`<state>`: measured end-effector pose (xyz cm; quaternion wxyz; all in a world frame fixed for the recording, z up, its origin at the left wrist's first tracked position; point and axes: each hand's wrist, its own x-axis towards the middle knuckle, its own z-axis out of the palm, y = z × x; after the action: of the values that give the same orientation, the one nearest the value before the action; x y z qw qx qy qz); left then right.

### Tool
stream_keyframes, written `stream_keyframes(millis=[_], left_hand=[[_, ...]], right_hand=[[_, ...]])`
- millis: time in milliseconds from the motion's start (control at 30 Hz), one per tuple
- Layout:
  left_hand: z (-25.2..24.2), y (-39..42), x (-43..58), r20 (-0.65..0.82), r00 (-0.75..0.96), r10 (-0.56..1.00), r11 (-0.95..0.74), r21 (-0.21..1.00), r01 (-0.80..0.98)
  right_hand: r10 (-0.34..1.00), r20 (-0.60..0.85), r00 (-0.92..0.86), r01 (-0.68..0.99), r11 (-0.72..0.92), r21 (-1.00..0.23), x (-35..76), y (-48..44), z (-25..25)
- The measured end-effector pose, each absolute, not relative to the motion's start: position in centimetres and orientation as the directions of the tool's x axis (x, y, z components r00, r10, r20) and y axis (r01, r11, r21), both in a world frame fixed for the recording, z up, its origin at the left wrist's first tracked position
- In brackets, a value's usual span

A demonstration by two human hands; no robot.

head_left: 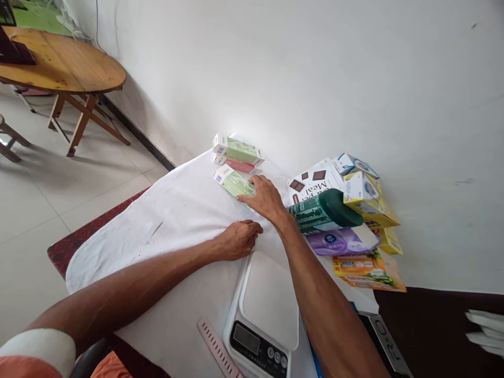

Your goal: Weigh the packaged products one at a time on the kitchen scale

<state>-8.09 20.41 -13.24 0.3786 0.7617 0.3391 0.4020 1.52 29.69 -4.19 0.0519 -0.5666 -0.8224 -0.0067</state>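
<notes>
My right hand [264,198] grips the near end of a light green and white carton [233,180] lying on the white cloth, thumb on one side and fingers on the other. Just beyond it, another green carton [240,150] rests on top of a red and white carton [241,166]. My left hand [240,240] rests on the cloth with its fingers curled in, and nothing shows in them. It is just beyond the far edge of a white kitchen scale [270,299], whose platform holds nothing. A pink strap [218,346] lies along the scale's left side.
Right of my right forearm are a dark green bottle [326,210], a purple pack [342,240], a white box with chocolate pictures [311,181], yellow boxes [370,197] and an orange box [368,269]. A wall rises behind. A round wooden table [74,60] stands far left.
</notes>
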Motion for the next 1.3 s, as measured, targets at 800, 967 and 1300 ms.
stream_keyframes(millis=[800, 967, 1300], left_hand=[[-11.7, 20.3, -8.8, 0.199, 0.418, 0.887, -0.278, 0.951, 0.137], [-11.4, 20.3, -8.9, 0.190, 0.429, 0.883, -0.276, 0.950, 0.147], [-11.2, 20.4, -8.9, 0.176, 0.445, 0.878, -0.263, 0.954, 0.142]], right_hand=[[0.962, 0.233, -0.145, 0.923, 0.216, -0.319, 11.6, 0.7, -4.1], [0.941, 0.319, -0.117, 0.937, 0.211, -0.278, 11.6, 0.4, -1.7], [0.946, 0.277, -0.167, 0.964, 0.216, -0.156, 9.8, 0.2, -3.2]])
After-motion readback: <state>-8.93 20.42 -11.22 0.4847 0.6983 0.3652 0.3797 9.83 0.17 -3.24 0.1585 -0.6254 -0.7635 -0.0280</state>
